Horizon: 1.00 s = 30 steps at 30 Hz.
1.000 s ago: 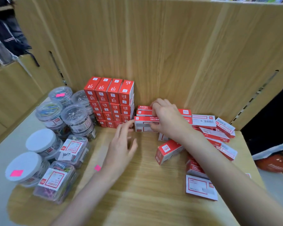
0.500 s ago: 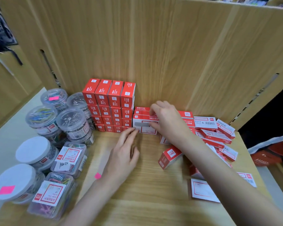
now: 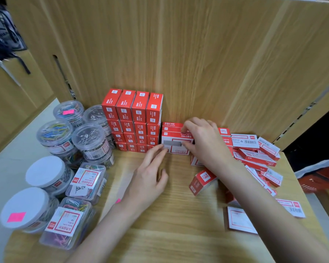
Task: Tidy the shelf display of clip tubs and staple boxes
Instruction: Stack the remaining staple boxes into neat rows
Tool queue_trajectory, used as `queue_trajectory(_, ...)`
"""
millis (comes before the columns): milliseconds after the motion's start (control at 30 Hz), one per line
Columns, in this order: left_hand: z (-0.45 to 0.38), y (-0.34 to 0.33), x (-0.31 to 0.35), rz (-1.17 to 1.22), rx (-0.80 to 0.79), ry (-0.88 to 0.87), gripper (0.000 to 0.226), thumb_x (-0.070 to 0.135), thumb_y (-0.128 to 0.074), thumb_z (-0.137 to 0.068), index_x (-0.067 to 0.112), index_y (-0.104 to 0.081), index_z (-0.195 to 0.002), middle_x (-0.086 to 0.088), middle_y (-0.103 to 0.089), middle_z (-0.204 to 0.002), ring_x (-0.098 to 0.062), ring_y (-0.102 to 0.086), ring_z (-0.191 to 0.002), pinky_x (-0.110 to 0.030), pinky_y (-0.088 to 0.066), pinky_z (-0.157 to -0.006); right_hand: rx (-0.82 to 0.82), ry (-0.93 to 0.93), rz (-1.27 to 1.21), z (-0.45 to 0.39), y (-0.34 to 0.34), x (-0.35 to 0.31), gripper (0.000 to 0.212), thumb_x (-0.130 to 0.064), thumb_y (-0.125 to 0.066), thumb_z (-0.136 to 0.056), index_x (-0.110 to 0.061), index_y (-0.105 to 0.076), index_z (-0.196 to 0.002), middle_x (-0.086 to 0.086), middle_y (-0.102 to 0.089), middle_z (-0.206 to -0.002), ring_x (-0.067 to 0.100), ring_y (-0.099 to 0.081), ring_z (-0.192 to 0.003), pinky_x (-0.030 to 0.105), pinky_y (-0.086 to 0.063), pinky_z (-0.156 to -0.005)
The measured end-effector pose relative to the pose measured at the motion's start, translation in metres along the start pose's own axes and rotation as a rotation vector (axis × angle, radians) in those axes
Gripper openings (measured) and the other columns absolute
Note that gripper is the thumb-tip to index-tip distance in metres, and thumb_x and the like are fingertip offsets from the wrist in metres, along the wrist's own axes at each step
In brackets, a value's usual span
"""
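Note:
A neat block of small red staple boxes (image 3: 134,120) stands against the wooden back wall. Right beside it sits a short stack of larger red-and-white staple boxes (image 3: 176,143). My right hand (image 3: 203,141) grips that stack from the top and right side. My left hand (image 3: 150,175) has its fingers spread, fingertips touching the stack's lower left corner. More red-and-white boxes (image 3: 254,156) lie in a loose heap on the right. Round clip tubs (image 3: 89,139) and rectangular clip tubs (image 3: 87,181) crowd the left.
The wooden shelf board (image 3: 160,234) runs to a front edge near me. One red box (image 3: 202,180) lies tilted mid-shelf, and flat boxes (image 3: 239,221) rest at the front right. White-lidded tubs (image 3: 25,209) sit at the far left. A dark gap opens right of the shelf.
My left hand has slid forward to touch the larger box stack. My right hand has pushed the stack left against the small red boxes. The camera has moved closer.

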State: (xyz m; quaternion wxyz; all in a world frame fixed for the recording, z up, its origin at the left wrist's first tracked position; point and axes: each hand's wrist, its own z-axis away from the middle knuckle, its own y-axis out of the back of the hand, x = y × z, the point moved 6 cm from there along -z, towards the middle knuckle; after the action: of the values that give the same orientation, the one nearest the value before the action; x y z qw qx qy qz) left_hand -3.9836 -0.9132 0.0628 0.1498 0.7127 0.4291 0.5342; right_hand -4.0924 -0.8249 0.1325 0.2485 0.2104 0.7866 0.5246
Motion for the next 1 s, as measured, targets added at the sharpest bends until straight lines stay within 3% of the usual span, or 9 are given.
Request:
queue_trajectory(67, -0.001, 0.0, 0.001, -0.003, 0.006, -0.009, 0.054, 0.025, -0.037, -0.081, 0.001, -0.051, -0.127, -0.007, -0.046, -0.134, -0.008, -0.042, -0.12, -0.006, -0.025, -0.101, -0.01, 0.003, 0.001, 0.0, -0.001, 0.001, 0.02, -0.011, -0.068, -0.074, -0.009, -0.058, -0.091, 0.007, -0.06, -0.098, 0.03, -0.055, -0.094, 0.039, -0.034, -0.09)
queue_trajectory(200, -0.002, 0.004, 0.006, 0.031, 0.066, -0.016, 0.049, 0.023, -0.036, -0.082, 0.004, -0.054, -0.124, -0.004, -0.049, -0.13, -0.01, -0.049, -0.114, -0.025, -0.041, -0.096, -0.109, 0.022, -0.124, -0.003, 0.01, 0.009, 0.023, -0.015, -0.072, -0.074, -0.008, -0.065, -0.095, 0.008, -0.062, -0.106, 0.026, -0.058, -0.098, 0.028, -0.035, -0.088)
queue_trajectory(267, -0.003, 0.009, 0.015, 0.015, 0.088, -0.069, 0.045, 0.018, -0.036, -0.083, 0.003, -0.056, -0.121, -0.004, -0.051, -0.127, -0.009, -0.049, -0.114, -0.017, -0.036, -0.098, -0.092, -0.019, -0.192, 0.003, 0.031, 0.021, 0.026, -0.018, -0.072, -0.076, -0.01, -0.066, -0.1, 0.006, -0.063, -0.106, 0.022, -0.059, -0.097, 0.019, -0.034, -0.082)
queue_trajectory(367, -0.008, 0.014, 0.028, -0.025, 0.101, -0.127, 0.044, 0.014, -0.036, -0.084, 0.002, -0.055, -0.122, -0.005, -0.051, -0.127, -0.012, -0.047, -0.118, -0.013, -0.03, -0.102, -0.129, -0.084, -0.184, 0.021, 0.051, 0.042, 0.039, -0.027, -0.074, -0.074, -0.014, -0.062, -0.109, 0.003, -0.062, -0.108, 0.018, -0.057, -0.1, 0.019, -0.034, -0.082)
queue_trajectory(467, -0.019, 0.009, 0.036, -0.124, 0.078, -0.199, 0.045, 0.011, -0.036, -0.084, 0.0, -0.053, -0.124, -0.011, -0.05, -0.131, -0.019, -0.044, -0.122, -0.024, -0.029, -0.107, -0.304, -0.113, -0.11, 0.037, 0.042, 0.054, 0.059, -0.036, -0.075, -0.071, -0.014, -0.054, -0.122, 0.005, -0.054, -0.122, 0.019, -0.051, -0.112, 0.02, -0.033, -0.09)
queue_trajectory(600, -0.038, -0.008, 0.039, -0.341, 0.024, -0.262, 0.05, 0.007, -0.036, -0.082, -0.005, -0.047, -0.129, -0.019, -0.046, -0.136, -0.03, -0.04, -0.128, -0.035, -0.024, -0.11, -0.298, -0.128, -0.105, 0.04, 0.04, 0.056, 0.062, -0.038, -0.072, -0.073, -0.014, -0.052, -0.127, 0.002, -0.05, -0.13, 0.016, -0.047, -0.118, 0.017, -0.029, -0.093)
queue_trajectory(733, -0.048, -0.019, 0.037, -0.473, 0.003, -0.298, 0.063, -0.016, -0.064, -0.069, -0.009, -0.045, -0.128, -0.023, -0.047, -0.134, -0.037, -0.042, -0.126, -0.052, -0.027, -0.102, -0.27, -0.152, -0.102, 0.037, 0.039, 0.059, 0.059, -0.035, -0.073, -0.074, -0.013, -0.055, -0.125, 0.002, -0.051, -0.132, 0.017, -0.048, -0.118, 0.021, -0.032, -0.096)
queue_trajectory(833, -0.052, -0.019, 0.033, -0.513, 0.017, -0.295, 0.074, -0.023, -0.068, -0.058, -0.008, -0.047, -0.127, -0.022, -0.05, -0.131, -0.036, -0.047, -0.122, -0.052, -0.024, -0.1, -0.267, -0.158, -0.096, 0.036, 0.037, 0.06, 0.059, -0.035, -0.073, -0.074, -0.014, -0.055, -0.126, 0.003, -0.049, -0.135, 0.018, -0.046, -0.122, 0.02, -0.03, -0.096)
queue_trajectory(1000, -0.052, -0.02, 0.033, -0.522, 0.013, -0.283, 0.074, -0.024, -0.066, -0.057, -0.006, -0.048, -0.127, -0.021, -0.051, -0.131, -0.035, -0.047, -0.122, -0.053, -0.022, -0.1, -0.254, -0.119, -0.081, 0.037, 0.036, 0.055, 0.056, -0.034, -0.069, -0.079, -0.014, -0.052, -0.129, 0.002, -0.044, -0.142, 0.018, -0.043, -0.127, 0.016, -0.024, -0.096)
